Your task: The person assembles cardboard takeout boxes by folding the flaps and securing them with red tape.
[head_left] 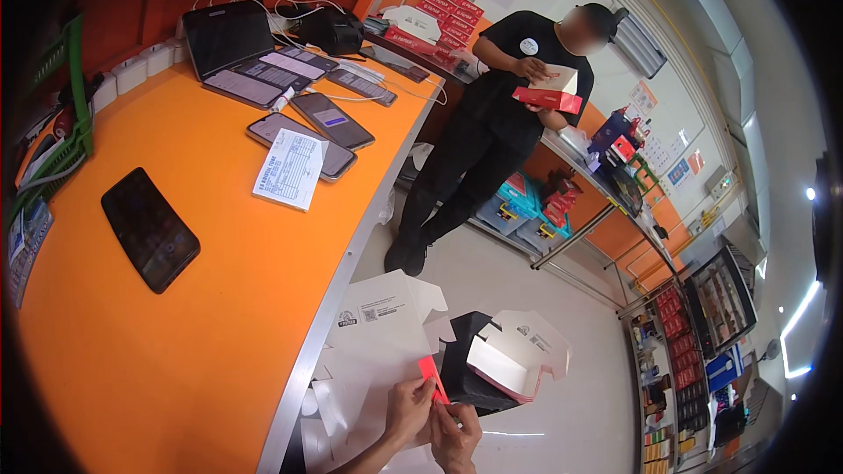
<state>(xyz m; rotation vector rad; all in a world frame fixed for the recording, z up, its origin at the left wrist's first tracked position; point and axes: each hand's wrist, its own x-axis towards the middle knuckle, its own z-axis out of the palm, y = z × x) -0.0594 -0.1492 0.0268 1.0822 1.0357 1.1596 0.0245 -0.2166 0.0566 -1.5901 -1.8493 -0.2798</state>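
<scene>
- Two hands show at the near edge, low in the middle of the view.
- The left hand (407,410) and the right hand (457,439) sit close together, almost touching.
- Both pinch a small red strip (433,379). Each grip is closed on it.
- The strip sticks up and tilts to the far left from the fingertips. Its low end is between the fingers and its top end is free.
- Just right of the strip is an open box (505,364), white outside, with a black part on its near left side. The strip's top is in front of that black part.
- I cannot tell if the strip is joined to the box.
- Flat white card (379,333) lies under and left of the hands, by the desk edge.
- The orange desk (219,316) fills the left side.
- A black phone (150,228) lies on the desk, well left of the hands.
- A paper pad (291,168) lies farther off, with more phones (332,120) and a laptop (233,48) past it.
- A person in black (500,114) stands far off on the floor, holding a red box (549,98).
- Shelves (685,351) with small goods stand at the right.
</scene>
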